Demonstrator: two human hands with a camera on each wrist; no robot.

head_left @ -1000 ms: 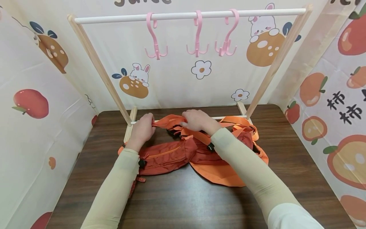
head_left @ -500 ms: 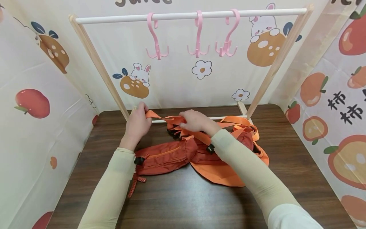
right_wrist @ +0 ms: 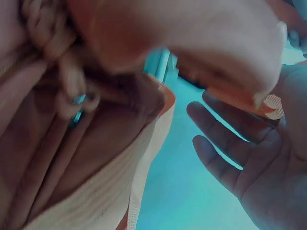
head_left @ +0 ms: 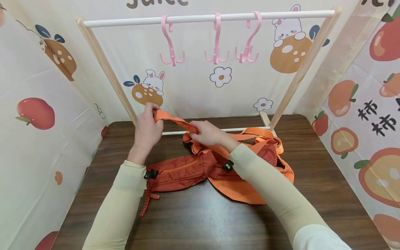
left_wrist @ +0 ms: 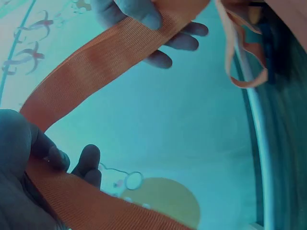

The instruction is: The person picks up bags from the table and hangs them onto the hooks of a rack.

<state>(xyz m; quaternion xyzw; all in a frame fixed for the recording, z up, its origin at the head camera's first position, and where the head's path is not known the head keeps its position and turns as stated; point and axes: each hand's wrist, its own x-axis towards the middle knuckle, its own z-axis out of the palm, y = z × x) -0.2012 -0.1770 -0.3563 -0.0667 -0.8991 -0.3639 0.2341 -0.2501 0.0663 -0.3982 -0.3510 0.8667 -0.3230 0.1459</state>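
On the table lies a rust-red bag [head_left: 179, 172] with a zipped pouch, black buckles and orange straps; a broad orange panel [head_left: 240, 191] spreads out on its right side. My left hand [head_left: 146, 133] holds a loop of orange strap [head_left: 170, 117] raised off the table. Close up in the left wrist view, this strap [left_wrist: 91, 72] bends through the left fingers [left_wrist: 88, 160]. My right hand [head_left: 210, 133] pinches the same strap farther along, thumb in front and fingers behind. In the right wrist view the right hand [right_wrist: 268, 167] is partly covered by a blurred shape.
Behind the bag stands a wooden rack with a white top rail [head_left: 125, 22] and a low white bar [head_left: 175, 133]. Three pink hooks, the middle one [head_left: 217, 41] among them, hang from the rail. Brown tabletop [head_left: 187, 222] extends in front of the bag. Printed curtains enclose the sides.
My left hand has risen toward the back, lifting the strap into a raised loop. The right hand has shifted slightly left, still pinching the strap. The bag's body has stayed in place.
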